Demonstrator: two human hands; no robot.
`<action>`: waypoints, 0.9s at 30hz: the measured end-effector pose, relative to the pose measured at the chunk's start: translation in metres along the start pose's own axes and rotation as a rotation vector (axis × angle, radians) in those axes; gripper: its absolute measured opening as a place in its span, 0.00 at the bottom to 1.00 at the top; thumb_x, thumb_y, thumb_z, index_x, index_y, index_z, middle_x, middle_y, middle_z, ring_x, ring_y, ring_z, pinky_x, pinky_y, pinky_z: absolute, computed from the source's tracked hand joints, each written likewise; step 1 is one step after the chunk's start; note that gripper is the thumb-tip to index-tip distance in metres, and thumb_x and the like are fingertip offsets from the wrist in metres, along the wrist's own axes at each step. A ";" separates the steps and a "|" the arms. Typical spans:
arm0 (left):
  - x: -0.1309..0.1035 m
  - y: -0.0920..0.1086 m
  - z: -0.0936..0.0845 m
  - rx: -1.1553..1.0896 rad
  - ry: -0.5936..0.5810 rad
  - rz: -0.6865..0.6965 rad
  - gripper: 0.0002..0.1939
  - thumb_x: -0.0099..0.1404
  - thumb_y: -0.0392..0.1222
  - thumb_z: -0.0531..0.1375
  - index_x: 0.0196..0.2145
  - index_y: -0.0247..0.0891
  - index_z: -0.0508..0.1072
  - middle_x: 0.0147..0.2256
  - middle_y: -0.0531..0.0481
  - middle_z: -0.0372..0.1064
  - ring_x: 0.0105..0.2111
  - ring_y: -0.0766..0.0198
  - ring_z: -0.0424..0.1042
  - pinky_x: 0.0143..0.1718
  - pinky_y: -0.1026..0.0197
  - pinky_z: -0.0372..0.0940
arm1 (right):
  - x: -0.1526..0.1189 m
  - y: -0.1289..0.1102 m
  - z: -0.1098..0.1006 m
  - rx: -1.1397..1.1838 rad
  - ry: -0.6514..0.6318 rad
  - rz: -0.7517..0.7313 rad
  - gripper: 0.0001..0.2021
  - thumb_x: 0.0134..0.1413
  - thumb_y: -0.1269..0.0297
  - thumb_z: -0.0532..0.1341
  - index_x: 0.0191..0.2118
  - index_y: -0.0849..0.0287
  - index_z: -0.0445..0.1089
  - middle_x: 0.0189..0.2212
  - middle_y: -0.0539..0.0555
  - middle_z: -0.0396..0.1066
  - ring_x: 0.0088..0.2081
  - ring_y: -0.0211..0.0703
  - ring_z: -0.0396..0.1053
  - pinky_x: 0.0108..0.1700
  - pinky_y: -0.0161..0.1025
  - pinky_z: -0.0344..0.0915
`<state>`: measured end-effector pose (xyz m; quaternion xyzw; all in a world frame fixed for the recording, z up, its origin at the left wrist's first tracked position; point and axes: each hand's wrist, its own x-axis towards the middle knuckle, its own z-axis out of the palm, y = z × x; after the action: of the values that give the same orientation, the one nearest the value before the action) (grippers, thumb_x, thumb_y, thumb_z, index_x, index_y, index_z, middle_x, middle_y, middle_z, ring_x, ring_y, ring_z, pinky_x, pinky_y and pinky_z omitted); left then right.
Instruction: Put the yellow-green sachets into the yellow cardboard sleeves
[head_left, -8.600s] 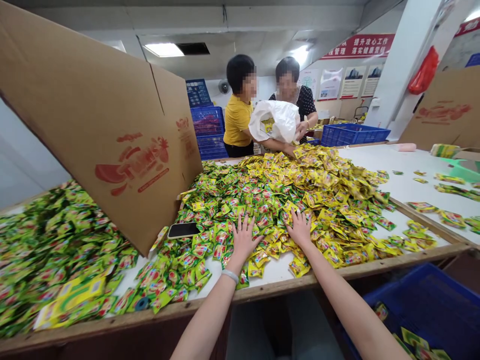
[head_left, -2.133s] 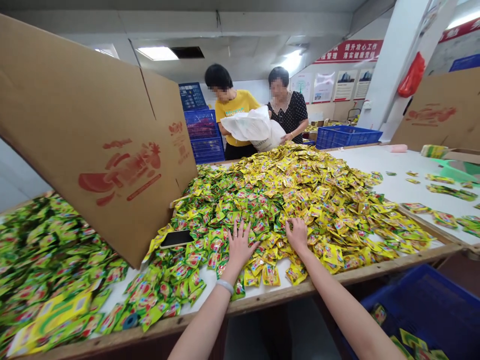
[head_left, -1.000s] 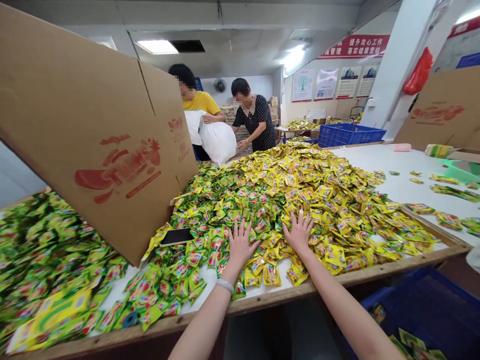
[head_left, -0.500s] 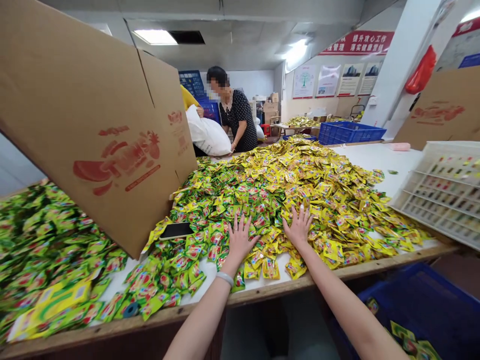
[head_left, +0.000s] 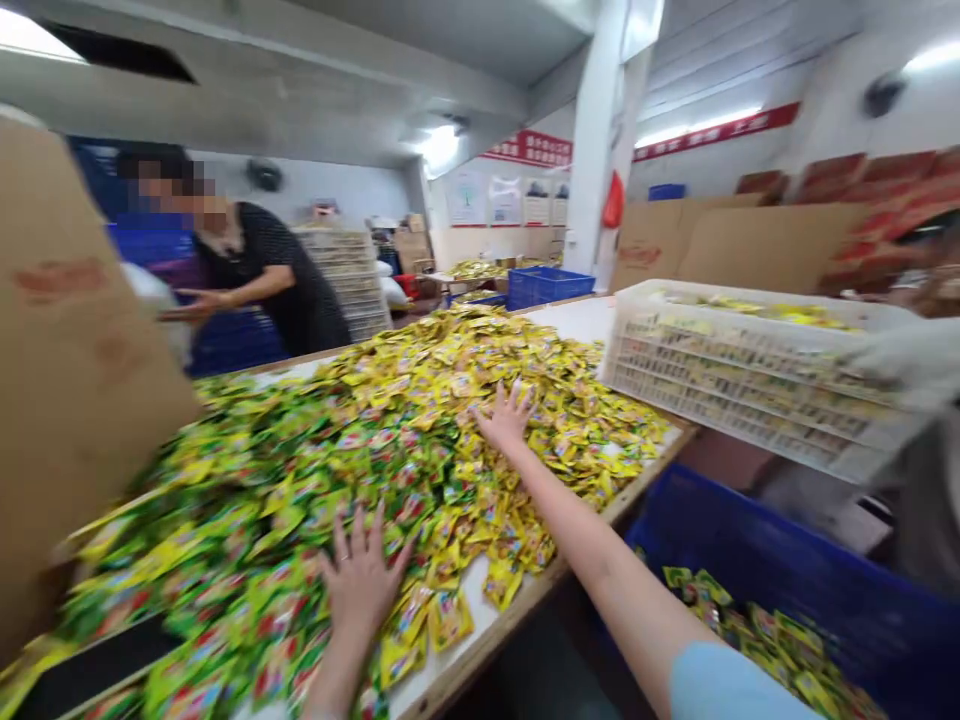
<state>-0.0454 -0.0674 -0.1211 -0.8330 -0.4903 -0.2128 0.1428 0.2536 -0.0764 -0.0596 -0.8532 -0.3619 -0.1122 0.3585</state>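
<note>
A broad heap of small candy packets [head_left: 390,440], green ones on the left and yellow ones on the right, covers the white table [head_left: 476,590]. My left hand [head_left: 361,575] lies over the green packets near the table's front edge, palm down, fingers spread. Farther in, my right hand [head_left: 506,420] rests on the yellow packets, its fingers also spread. Neither hand holds a packet. A dark phone [head_left: 97,665] lies among the packets at the lower left.
At the left stands a large cardboard box [head_left: 82,330]. A white crate [head_left: 720,370] with packets sits by the right corner, a gloved hand [head_left: 911,360] at it. Below is a blue bin [head_left: 750,540] with packets. Across the table a person [head_left: 270,270] leans; behind is a blue crate [head_left: 547,287].
The view has swung to the right. My right hand has reached farther into the yellow packets, while my left hand stays on the green side. The person across has raised their arm.
</note>
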 end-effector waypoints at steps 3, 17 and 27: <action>0.006 -0.001 0.003 0.002 -0.001 0.020 0.35 0.71 0.56 0.49 0.69 0.34 0.55 0.72 0.38 0.40 0.73 0.45 0.27 0.67 0.31 0.39 | 0.003 0.021 0.012 -0.070 -0.067 -0.011 0.45 0.60 0.32 0.45 0.72 0.59 0.49 0.71 0.63 0.47 0.72 0.73 0.32 0.65 0.74 0.28; 0.008 -0.007 0.008 -0.037 0.088 0.074 0.31 0.72 0.48 0.46 0.67 0.31 0.60 0.72 0.35 0.41 0.73 0.49 0.27 0.67 0.31 0.37 | -0.013 0.031 0.023 -0.184 -0.090 -0.094 0.37 0.68 0.41 0.40 0.73 0.61 0.46 0.73 0.60 0.43 0.72 0.71 0.33 0.67 0.71 0.25; 0.009 -0.011 0.014 -0.085 0.057 0.068 0.32 0.71 0.46 0.48 0.70 0.34 0.54 0.72 0.37 0.39 0.73 0.52 0.24 0.67 0.32 0.36 | -0.011 0.035 0.029 -0.198 -0.090 -0.094 0.38 0.68 0.39 0.36 0.74 0.58 0.42 0.73 0.58 0.39 0.73 0.68 0.31 0.68 0.71 0.25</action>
<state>-0.0485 -0.0487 -0.1282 -0.8479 -0.4482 -0.2522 0.1285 0.2680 -0.0791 -0.1035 -0.8706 -0.4046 -0.1256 0.2501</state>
